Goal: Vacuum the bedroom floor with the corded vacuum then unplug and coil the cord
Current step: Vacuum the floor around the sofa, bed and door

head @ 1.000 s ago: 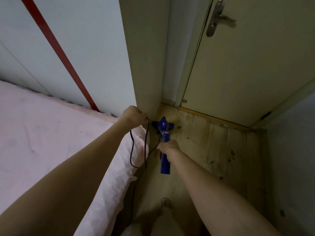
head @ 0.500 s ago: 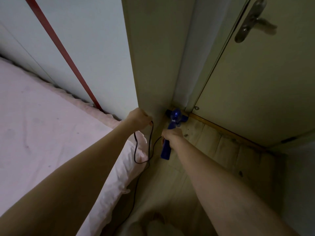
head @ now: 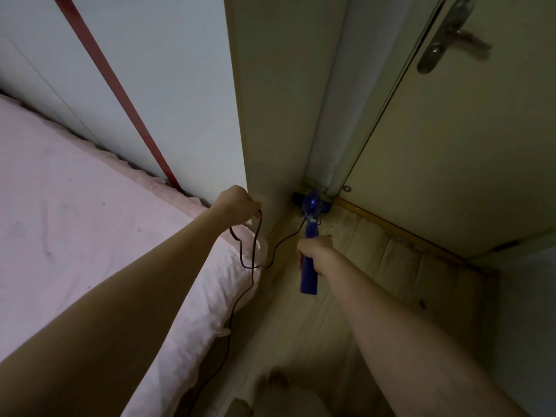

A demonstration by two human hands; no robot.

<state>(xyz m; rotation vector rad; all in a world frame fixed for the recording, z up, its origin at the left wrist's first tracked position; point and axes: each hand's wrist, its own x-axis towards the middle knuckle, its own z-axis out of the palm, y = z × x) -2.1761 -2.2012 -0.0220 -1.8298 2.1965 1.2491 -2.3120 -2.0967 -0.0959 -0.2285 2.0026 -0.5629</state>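
Observation:
A small blue handheld vacuum (head: 310,224) points into the floor corner beside the door frame, its nozzle head down on the wooden floor (head: 376,266). My right hand (head: 316,251) grips its handle from above. My left hand (head: 237,206) is raised over the bed's edge and holds a loop of the thin black cord (head: 249,266). From the vacuum the cord runs to that hand, then hangs down along the mattress toward the floor.
A bed with a pink sheet (head: 90,251) fills the left side. A closed door (head: 451,145) with a metal handle (head: 445,37) stands ahead on the right. A red strip (head: 120,94) runs down the pale wall. My foot (head: 279,380) shows at the bottom.
The vacuum has moved forward across the floor into the corner by the door frame. Both hands travelled with it, and the view came closer to the door.

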